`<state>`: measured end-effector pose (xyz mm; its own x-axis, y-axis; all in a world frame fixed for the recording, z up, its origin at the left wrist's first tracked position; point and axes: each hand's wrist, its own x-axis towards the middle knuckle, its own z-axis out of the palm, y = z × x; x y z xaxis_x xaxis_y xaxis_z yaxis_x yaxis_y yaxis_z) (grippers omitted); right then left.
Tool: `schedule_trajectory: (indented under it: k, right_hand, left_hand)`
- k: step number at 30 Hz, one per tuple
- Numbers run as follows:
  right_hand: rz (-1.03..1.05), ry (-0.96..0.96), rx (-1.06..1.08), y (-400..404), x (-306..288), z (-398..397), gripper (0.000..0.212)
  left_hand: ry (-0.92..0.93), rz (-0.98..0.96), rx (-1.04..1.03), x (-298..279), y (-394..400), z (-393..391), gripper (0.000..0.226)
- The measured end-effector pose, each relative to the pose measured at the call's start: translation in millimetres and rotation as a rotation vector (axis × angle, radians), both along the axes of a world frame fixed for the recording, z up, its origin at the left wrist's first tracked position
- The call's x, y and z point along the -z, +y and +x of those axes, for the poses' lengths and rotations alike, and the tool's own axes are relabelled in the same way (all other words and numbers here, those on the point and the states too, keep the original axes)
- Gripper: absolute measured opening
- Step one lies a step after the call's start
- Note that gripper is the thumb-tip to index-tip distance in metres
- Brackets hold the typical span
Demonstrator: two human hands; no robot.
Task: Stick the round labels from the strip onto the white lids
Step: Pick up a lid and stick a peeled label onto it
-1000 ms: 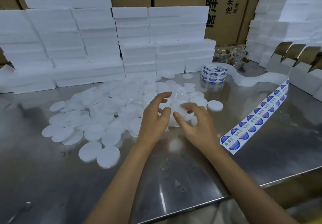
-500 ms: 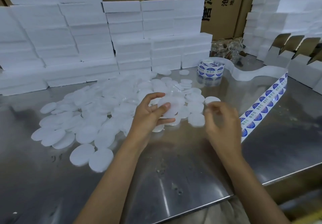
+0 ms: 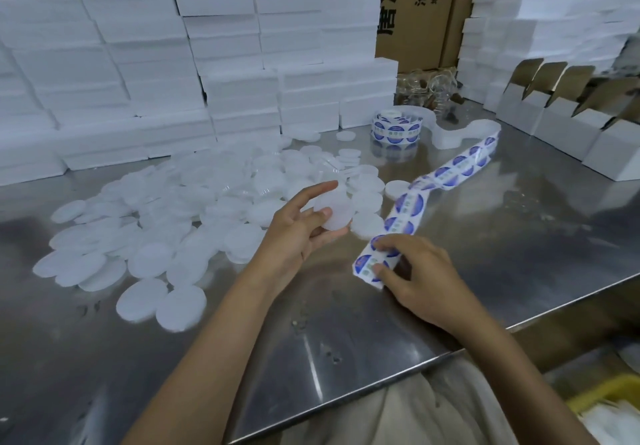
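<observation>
I see my left hand (image 3: 304, 228) holding one round white plastic lid (image 3: 334, 212) beside the big lid pile (image 3: 194, 209), my right hand (image 3: 414, 273) pinching the blue-and-white label strip (image 3: 403, 223), no lid labelled yet.

I hold one round white plastic lid (image 3: 335, 210) above the loose heap of white lids (image 3: 194, 209) on the steel, while the paper strip of blue-and-white round labels (image 3: 405, 216) lifts toward me.

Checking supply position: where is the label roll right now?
In the head view, the label roll stands on the metal table, far right of centre, beyond the lids.
</observation>
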<state>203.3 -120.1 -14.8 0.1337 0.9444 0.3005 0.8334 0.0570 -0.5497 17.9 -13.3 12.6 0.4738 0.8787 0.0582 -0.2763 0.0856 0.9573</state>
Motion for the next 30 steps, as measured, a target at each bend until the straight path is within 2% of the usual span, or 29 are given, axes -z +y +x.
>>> schedule_trajectory:
  k: [6, 11, 17, 23, 27, 30]
  right_hand:
    - [-0.059, 0.107, -0.218, 7.2, -0.1, -8.2, 0.036]
    - [-0.038, 0.189, -0.170, 10.5, 2.2, -9.1, 0.028]
    - [-0.045, 0.171, -0.169, 18.4, 2.9, -10.0, 0.026]
    - [0.024, 0.116, -0.153, 22.4, 0.2, -15.4, 0.012]
    - [0.165, -0.001, -0.155, 17.6, 0.9, -16.2, 0.018]
    - [0.285, -0.056, -0.181, 15.3, -1.7, -19.2, 0.013]
  left_hand:
    - [0.086, -0.015, 0.065, 9.3, -4.4, 14.2, 0.032]
    - [0.133, -0.009, 0.063, 12.3, -1.5, 14.0, 0.031]
    - [0.156, -0.037, 0.058, 12.3, 3.5, 12.1, 0.031]
    - [0.158, -0.062, 0.063, 12.8, 8.0, 10.9, 0.030]
    - [0.191, -0.064, 0.075, 11.2, 10.0, 11.4, 0.030]
    - [0.180, -0.087, 0.076, 10.9, 11.2, 10.9, 0.030]
